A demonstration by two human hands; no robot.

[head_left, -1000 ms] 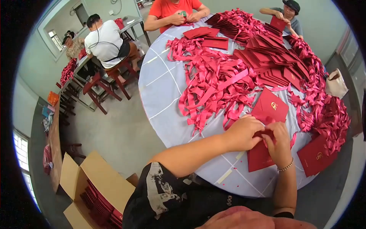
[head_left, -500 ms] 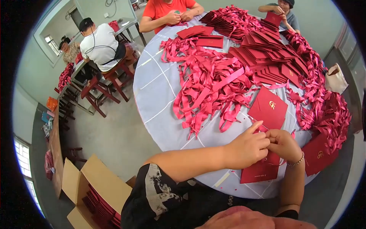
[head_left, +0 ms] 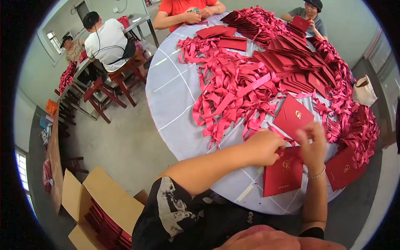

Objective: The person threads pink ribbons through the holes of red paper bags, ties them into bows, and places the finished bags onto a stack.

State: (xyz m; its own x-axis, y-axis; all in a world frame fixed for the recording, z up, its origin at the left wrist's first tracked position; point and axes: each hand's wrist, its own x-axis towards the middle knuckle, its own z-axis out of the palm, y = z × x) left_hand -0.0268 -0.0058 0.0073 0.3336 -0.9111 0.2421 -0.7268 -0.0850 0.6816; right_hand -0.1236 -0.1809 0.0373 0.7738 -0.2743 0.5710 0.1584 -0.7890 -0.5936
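In front of me on the round table lies a flat red card envelope [head_left: 284,177] with a gold emblem. My left hand [head_left: 266,146] is closed at its top edge; what the fingertips pinch is hidden. Just to the right, my right hand [head_left: 312,141] is raised over the envelope with its fingers apart, smeared by motion and holding nothing visible. Behind the hands lies another red envelope [head_left: 293,116], turned at an angle. A further red envelope [head_left: 346,167] sits right of my right wrist. A short pink ribbon shows between my hands.
Loose pink ribbons [head_left: 233,93] cover the table's middle. Stacked red envelopes [head_left: 287,58] lie beyond, and a ribbon pile [head_left: 358,129] lines the right edge. An open cardboard box [head_left: 110,196] with red envelopes stands at lower left. Other people sit around.
My hands were together over the envelope's top edge; now they are apart. The right hand has lifted and opened, and the left has shifted slightly left. The envelope's emblem is now uncovered.
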